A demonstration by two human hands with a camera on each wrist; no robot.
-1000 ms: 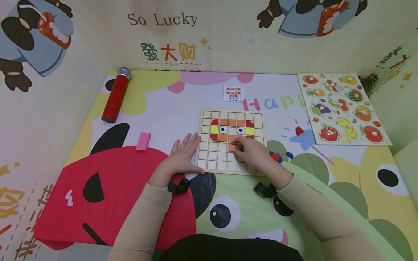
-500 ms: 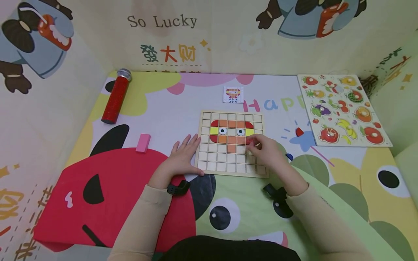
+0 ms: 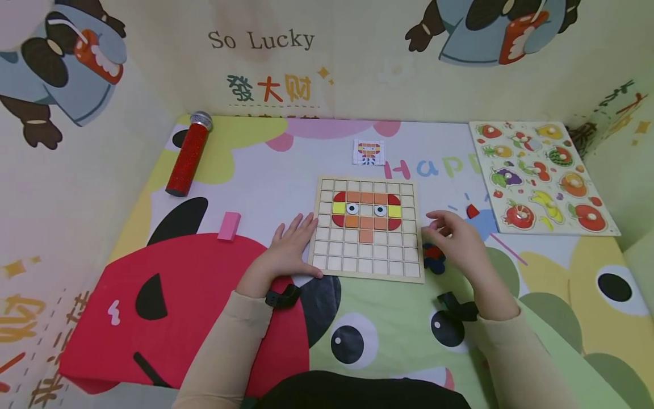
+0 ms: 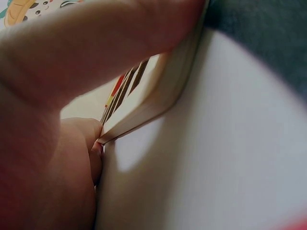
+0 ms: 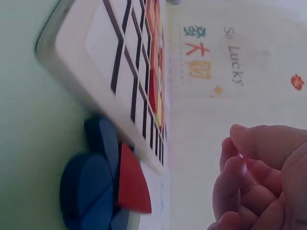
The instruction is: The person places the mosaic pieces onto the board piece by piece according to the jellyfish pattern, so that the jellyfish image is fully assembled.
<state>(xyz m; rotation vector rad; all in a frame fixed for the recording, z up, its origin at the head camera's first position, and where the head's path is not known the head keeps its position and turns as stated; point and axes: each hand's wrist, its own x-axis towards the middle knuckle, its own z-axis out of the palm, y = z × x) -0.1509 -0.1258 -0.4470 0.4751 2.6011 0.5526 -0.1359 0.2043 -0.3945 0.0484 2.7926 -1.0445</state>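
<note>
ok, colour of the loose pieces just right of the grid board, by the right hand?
Dark blue, plus one red, in the loose pieces beside the grid board; clearest in the right wrist view.

A square wooden grid board (image 3: 368, 271) lies flat on the colourful mat, its upper rows partly filled with red, orange and yellow tiles and two round eyes that form a face; the lower rows are bare wood. Just beside its right edge sits a small heap of loose pieces (image 3: 433, 258), dark blue rounded ones with a red quarter-round wedge (image 5: 132, 184) lying against them.
</note>
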